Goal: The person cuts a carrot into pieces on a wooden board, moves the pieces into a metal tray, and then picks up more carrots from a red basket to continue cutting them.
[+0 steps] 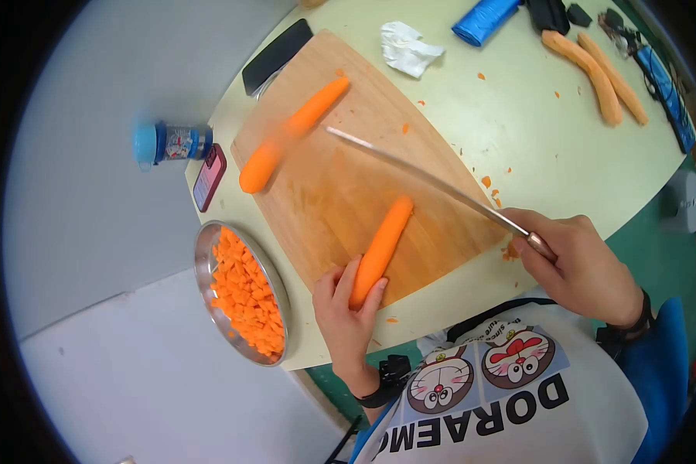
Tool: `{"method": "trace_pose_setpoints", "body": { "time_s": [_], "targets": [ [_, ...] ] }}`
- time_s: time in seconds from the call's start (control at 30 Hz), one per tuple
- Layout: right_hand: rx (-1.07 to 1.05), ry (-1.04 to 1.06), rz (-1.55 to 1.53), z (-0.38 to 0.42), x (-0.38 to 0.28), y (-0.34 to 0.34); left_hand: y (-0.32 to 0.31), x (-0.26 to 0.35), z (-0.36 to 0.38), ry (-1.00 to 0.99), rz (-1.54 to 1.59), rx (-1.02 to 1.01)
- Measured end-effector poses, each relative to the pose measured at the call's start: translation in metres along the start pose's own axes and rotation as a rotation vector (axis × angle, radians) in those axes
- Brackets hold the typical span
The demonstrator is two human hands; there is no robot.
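My left hand (342,311) is closed around the thick end of a peeled carrot (387,241), which lies slantwise on the near part of the wooden cutting board (340,182). In my right hand (584,267) is the handle of a long knife (441,184). Its blade points up and left over the board, apart from the held carrot. A second peeled carrot (308,116) rests along the board's far left side, its middle blurred. Left of the board, a metal bowl (283,298) contains many diced carrot pieces (247,290).
A phone (209,178) and a blue-capped bottle (182,143) are at the left edge. A dark flat object (278,56), crumpled tissue (410,49) and blue roll (485,21) lie farther back. Two paler carrots (593,76) sit at the right back. Orange scraps dot the table.
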State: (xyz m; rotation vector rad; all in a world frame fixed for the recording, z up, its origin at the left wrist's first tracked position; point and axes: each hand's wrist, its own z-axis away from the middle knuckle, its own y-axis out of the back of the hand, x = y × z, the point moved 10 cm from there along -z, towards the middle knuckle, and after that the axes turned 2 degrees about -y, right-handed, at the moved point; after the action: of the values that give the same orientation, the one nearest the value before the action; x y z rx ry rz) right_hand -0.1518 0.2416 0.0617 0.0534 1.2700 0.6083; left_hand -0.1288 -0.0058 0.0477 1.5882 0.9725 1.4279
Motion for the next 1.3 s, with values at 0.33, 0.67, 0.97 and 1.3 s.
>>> {"method": "trace_pose_setpoints", "body": {
  "time_s": [0.33, 0.67, 0.97, 1.3],
  "targets": [
    [-0.170, 0.063, 0.055, -0.004, -0.005, -0.017, 0.001, 0.005, -0.001, 0.040, 0.045, 0.029],
    [-0.280, 0.148, 0.063, -0.003, -0.020, -0.052, 0.002, -0.001, 0.003, 0.063, 0.051, 0.108],
    [-0.248, 0.135, 0.191, -0.007, -0.030, -0.059, 0.017, -0.012, 0.005, 0.069, 0.107, 0.159],
    [-0.116, 0.021, 0.328, -0.009, -0.031, -0.043, 0.010, -0.018, 0.002, 0.066, 0.197, 0.114]
  ]
}}
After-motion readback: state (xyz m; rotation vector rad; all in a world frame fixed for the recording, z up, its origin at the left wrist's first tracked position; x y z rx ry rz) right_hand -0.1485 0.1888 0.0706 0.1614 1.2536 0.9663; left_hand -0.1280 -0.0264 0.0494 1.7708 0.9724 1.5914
